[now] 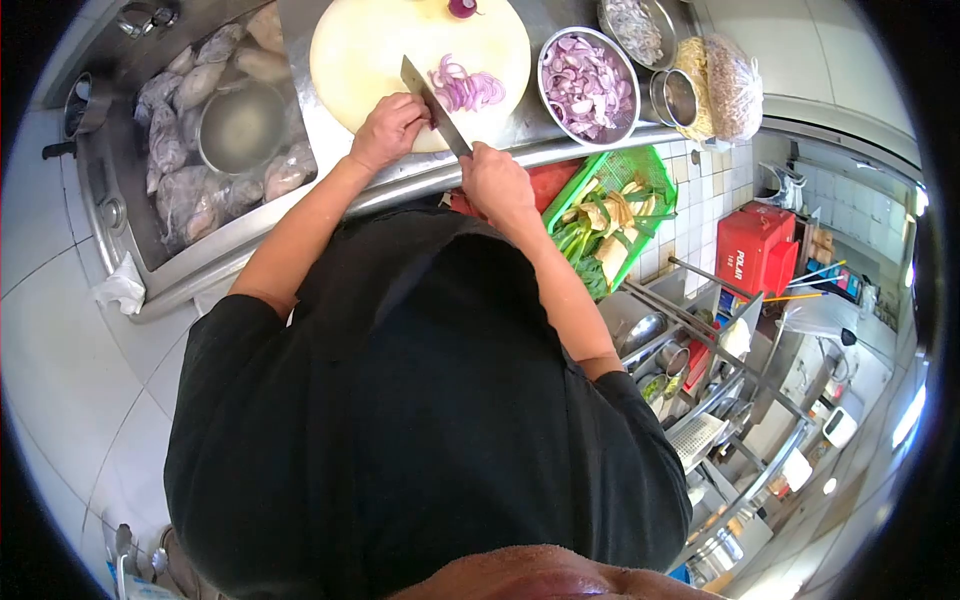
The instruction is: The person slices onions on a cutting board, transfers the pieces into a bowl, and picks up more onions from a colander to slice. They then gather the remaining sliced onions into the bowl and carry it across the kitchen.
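Steel tabletop spans the far side of the kitchen, with a water-filled sink at its left end. From where I watch, my right hand has its grip closed around the handle of a knife, whose blade slants over the round cutting board. My left hand curls beside the blade; I cannot tell what its grip holds. Purple onion slices lie on the board just right of the knife. Farther right sits a metal bowl full of cut onion.
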Available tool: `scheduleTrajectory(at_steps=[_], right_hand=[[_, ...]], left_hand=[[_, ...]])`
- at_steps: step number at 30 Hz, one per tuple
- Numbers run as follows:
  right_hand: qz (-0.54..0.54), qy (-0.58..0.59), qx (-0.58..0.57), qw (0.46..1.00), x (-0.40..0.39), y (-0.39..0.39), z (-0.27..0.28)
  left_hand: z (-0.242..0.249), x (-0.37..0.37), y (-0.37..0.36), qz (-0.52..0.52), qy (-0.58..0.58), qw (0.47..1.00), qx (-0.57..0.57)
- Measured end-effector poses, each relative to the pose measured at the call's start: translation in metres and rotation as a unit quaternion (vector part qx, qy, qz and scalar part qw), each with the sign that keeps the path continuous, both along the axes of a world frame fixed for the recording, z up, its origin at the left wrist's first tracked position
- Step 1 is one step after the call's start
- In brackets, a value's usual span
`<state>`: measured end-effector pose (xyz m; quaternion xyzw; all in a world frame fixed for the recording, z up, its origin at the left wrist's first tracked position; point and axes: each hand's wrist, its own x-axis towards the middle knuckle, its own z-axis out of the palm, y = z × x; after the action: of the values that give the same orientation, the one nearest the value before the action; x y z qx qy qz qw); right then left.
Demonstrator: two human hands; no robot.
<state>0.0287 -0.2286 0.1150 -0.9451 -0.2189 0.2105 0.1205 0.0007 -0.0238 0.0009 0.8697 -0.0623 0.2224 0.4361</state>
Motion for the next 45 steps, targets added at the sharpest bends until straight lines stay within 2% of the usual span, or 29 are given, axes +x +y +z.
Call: scheduleTrajectory(at_steps=[3,11,14,15,18,20,23,26,27,30,32,34,38,39,42,45], right_hand=[[-0.011,0.011,0.003,1.0,-0.002,-0.005,0.019],[0.001,0.023,0.021,1.0,0.017,0.0,-0.005],[-0.021,0.03,0.055,0.998,0.026,-0.005,0.001],[-0.029,0.041,0.072,0.996,0.026,-0.009,0.004],[-0.027,0.086,0.074,0.993,0.019,-0.018,0.003],[-0.008,0.116,0.059,0.991,0.013,-0.022,-0.003],[0.0,0.124,0.068,0.99,0.01,-0.03,-0.013],[-0.002,0.12,0.055,0.991,0.02,-0.036,-0.013],[-0.002,0.114,0.048,0.992,0.022,-0.039,-0.013],[-0.03,0.106,0.051,0.993,0.035,-0.043,-0.016],[-0.047,0.107,0.055,0.992,0.039,-0.044,-0.013],[-0.051,0.099,0.057,0.992,0.042,-0.042,-0.011],[-0.038,0.105,0.058,0.992,0.037,-0.038,-0.013],[-0.032,0.095,0.056,0.993,0.035,-0.038,-0.009],[-0.028,0.065,0.057,0.996,0.027,-0.035,0.007],[-0.013,0.038,0.085,0.996,0.02,-0.034,0.018]], left_hand=[[-0.001,0.0,-0.003,0.008,-0.004,1.0,-0.002],[0.006,0.0,-0.002,0.006,0.02,0.999,0.026],[0.012,0.011,0.0,0.018,0.021,0.999,-0.025],[0.025,0.022,0.001,0.065,-0.045,0.996,-0.036],[0.087,0.079,0.01,0.132,-0.059,0.988,-0.057],[0.091,0.127,0.014,0.096,0.007,0.995,-0.035],[0.038,0.193,0.017,0.106,0.079,0.981,0.139],[0.015,0.21,0.031,0.025,0.175,0.979,0.104],[0.014,0.209,0.034,0.035,0.171,0.978,0.116],[0.053,0.177,0.037,0.091,0.164,0.981,0.039],[0.064,0.137,0.038,0.138,0.104,0.984,-0.032],[0.074,0.088,0.028,0.146,0.167,0.973,-0.056],[0.037,0.011,0.001,0.069,0.252,0.965,-0.003],[0.03,0.001,-0.004,0.082,0.155,0.984,-0.034],[0.017,-0.001,-0.006,0.12,0.078,0.989,-0.039],[0.022,-0.003,-0.001,0.095,0.079,0.99,-0.064]])
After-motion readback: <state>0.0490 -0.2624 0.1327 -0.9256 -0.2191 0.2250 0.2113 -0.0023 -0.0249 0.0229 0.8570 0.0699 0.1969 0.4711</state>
